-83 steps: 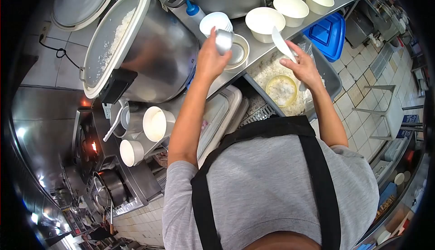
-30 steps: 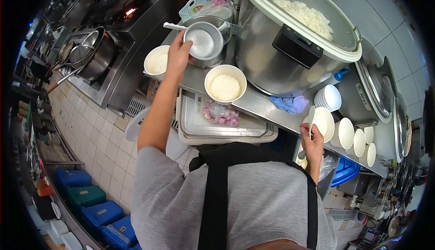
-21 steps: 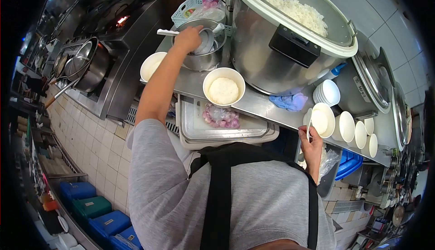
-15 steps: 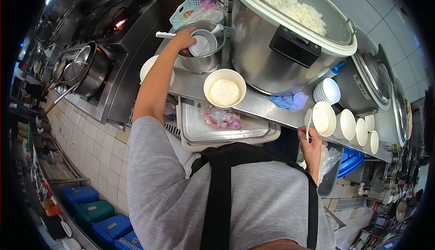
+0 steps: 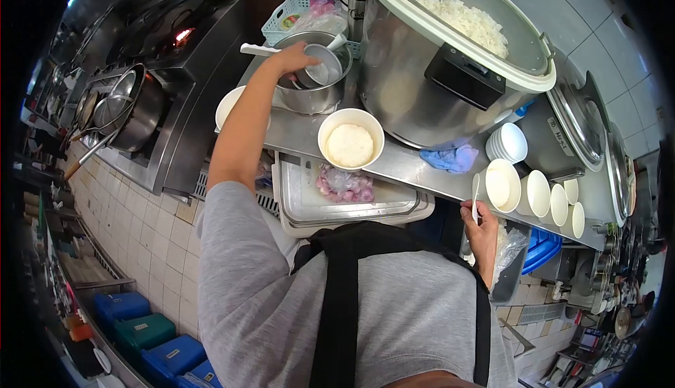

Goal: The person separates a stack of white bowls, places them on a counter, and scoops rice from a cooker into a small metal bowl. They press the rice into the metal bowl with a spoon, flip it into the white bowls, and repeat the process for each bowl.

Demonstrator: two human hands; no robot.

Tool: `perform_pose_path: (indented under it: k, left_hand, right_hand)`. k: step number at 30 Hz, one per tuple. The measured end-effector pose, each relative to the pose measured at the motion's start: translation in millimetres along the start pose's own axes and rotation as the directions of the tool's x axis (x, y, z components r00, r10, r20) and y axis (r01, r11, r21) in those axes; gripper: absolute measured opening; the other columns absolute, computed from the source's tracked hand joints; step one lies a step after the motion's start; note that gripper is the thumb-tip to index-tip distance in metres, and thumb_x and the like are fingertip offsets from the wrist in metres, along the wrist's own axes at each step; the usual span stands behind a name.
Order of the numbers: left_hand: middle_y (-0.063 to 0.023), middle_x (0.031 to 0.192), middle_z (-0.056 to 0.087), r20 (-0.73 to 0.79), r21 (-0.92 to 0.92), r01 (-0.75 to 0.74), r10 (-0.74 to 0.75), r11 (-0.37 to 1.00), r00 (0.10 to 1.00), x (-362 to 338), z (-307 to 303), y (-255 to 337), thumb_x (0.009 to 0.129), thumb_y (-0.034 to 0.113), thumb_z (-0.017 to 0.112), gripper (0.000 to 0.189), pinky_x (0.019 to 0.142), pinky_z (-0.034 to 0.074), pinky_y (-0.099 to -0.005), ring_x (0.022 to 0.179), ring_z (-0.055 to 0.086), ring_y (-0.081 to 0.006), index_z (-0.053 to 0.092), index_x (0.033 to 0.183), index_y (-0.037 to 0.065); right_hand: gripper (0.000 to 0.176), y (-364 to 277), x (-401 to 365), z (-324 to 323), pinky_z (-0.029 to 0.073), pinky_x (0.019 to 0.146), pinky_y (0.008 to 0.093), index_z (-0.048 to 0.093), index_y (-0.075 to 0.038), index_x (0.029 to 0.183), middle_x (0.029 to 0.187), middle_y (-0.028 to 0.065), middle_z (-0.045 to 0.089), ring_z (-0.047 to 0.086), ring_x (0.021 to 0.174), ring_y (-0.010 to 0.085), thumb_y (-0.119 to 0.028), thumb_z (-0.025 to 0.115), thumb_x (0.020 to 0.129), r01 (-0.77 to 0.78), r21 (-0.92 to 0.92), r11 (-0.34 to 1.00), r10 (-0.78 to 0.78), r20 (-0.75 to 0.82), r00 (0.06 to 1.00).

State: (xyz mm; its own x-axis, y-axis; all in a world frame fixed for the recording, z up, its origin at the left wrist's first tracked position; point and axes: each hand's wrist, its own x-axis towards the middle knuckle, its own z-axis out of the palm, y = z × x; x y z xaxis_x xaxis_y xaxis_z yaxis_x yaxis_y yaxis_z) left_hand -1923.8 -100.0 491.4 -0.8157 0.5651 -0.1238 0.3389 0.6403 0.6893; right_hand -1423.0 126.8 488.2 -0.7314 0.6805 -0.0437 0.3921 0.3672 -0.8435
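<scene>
My left hand [image 5: 294, 61] reaches into a steel pot [image 5: 309, 100] at upper centre, its fingers closed at the rim of a small metal bowl [image 5: 325, 69] that is tilted inside. A white handle [image 5: 259, 50] sticks out over the pot's left edge. At the right, my right hand [image 5: 481, 230] holds a thin white spatula [image 5: 476, 192] upright, beside a white bowl of rice [image 5: 500, 185]. Another paper bowl of rice [image 5: 351, 145] stands on the steel counter, between my hands.
A large rice cooker [image 5: 401, 72], open and full of rice, stands behind the counter [image 5: 401, 170]. A blue cloth [image 5: 450, 158], stacked bowls [image 5: 508, 142] and several cups lie right of it. A stove [image 5: 176, 100] with a flame is at left. A bag of pink pieces [image 5: 346, 184] sits on a lidded container.
The small metal bowl has shifted slightly up and right in the pot, and my left hand has moved with it. My right hand and the spatula have barely moved.
</scene>
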Motion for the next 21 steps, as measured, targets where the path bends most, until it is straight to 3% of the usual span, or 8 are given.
perform_pose_path:
  k: [1,4,5,8,11,15,18,21]
  left_hand:
    - [-0.0154,0.092,0.062,-0.016,-0.002,-0.144,0.143,0.990,0.990,-2,2,-5,0.081,0.024,0.060,0.056,0.045,0.053,-0.0314,0.055,0.060,-0.0220,0.045,0.128,-0.001]
    - [-0.0175,0.110,0.060,0.144,0.149,-0.046,0.024,0.988,0.989,-8,-22,11,0.079,0.023,0.061,0.065,0.046,0.053,-0.0344,0.071,0.065,-0.0258,0.038,0.138,0.006]
    - [-0.0196,0.116,0.058,0.158,0.194,0.080,-0.112,0.978,0.981,-14,-28,29,0.079,0.025,0.062,0.064,0.063,0.055,-0.0364,0.089,0.065,-0.0290,0.040,0.137,0.010]
    - [-0.0234,0.119,0.056,-0.198,0.353,-0.003,0.077,0.936,0.977,3,-16,25,0.081,0.027,0.062,0.062,0.082,0.051,-0.0381,0.100,0.062,-0.0328,0.041,0.137,0.010]
    - [-0.0252,0.118,0.057,-0.325,0.280,-0.121,0.212,0.952,0.922,-3,3,11,0.083,0.029,0.060,0.057,0.093,0.045,-0.0405,0.105,0.059,-0.0351,0.043,0.135,0.010]
    - [-0.0225,0.116,0.059,-0.047,0.569,-0.038,0.079,0.822,0.996,-30,-2,27,0.085,0.030,0.058,0.052,0.091,0.046,-0.0438,0.107,0.057,-0.0341,0.046,0.132,0.011]
    - [-0.0258,0.106,0.062,0.000,0.618,-0.163,0.208,0.769,0.978,1,-9,17,0.084,0.037,0.059,0.057,0.085,0.047,-0.0447,0.098,0.061,-0.0366,0.044,0.135,0.015]
    - [-0.0240,0.109,0.061,-0.300,0.404,-0.051,0.185,0.913,0.936,-24,-14,61,0.085,0.039,0.057,0.058,0.085,0.047,-0.0443,0.101,0.060,-0.0357,0.042,0.136,0.017]
  right_hand:
    - [0.016,3,-1,-2,0.039,0.061,0.0232,0.064,-0.002,0.095,0.071,-0.0003,0.056,0.046,0.066,0.0080,-0.013,0.067,0.084,-0.010,-0.006,1.000,0.010,-0.010,1.000]
    - [0.016,-5,-1,-3,0.037,0.058,0.0222,0.064,-0.003,0.095,0.070,-0.0019,0.054,0.045,0.065,0.0065,-0.014,0.067,0.084,-0.093,0.034,0.995,0.093,0.015,0.996]
    - [0.015,-8,-1,-4,0.036,0.058,0.0218,0.064,-0.003,0.095,0.070,-0.0025,0.053,0.044,0.065,0.0060,-0.014,0.067,0.084,-0.130,0.052,0.990,0.128,0.037,0.991]
    - [0.014,-12,4,0,0.034,0.056,0.0210,0.064,-0.004,0.094,0.069,-0.0042,0.052,0.042,0.063,0.0045,-0.014,0.066,0.085,-0.041,0.046,0.998,0.041,0.003,0.999]
    - [0.014,-7,5,-2,0.024,0.045,0.0205,0.062,-0.004,0.095,0.064,-0.0063,0.048,0.034,0.050,0.0019,-0.014,0.063,0.086,0.011,0.065,0.998,-0.009,-0.019,1.000]
    - [0.014,-9,5,-3,0.025,0.046,0.0205,0.062,-0.004,0.095,0.065,-0.0055,0.048,0.035,0.051,0.0028,-0.014,0.063,0.085,0.003,0.021,1.000,-0.003,-0.025,1.000]
    - [0.014,-18,11,4,0.027,0.047,0.0209,0.062,-0.004,0.095,0.065,-0.0051,0.049,0.037,0.052,0.0035,-0.014,0.064,0.085,0.036,-0.010,0.999,-0.036,0.003,0.999]
    - [0.016,-19,16,10,0.030,0.049,0.0216,0.063,-0.004,0.095,0.066,-0.0047,0.050,0.039,0.055,0.0044,-0.015,0.065,0.084,0.080,-0.039,0.996,-0.079,0.014,0.997]
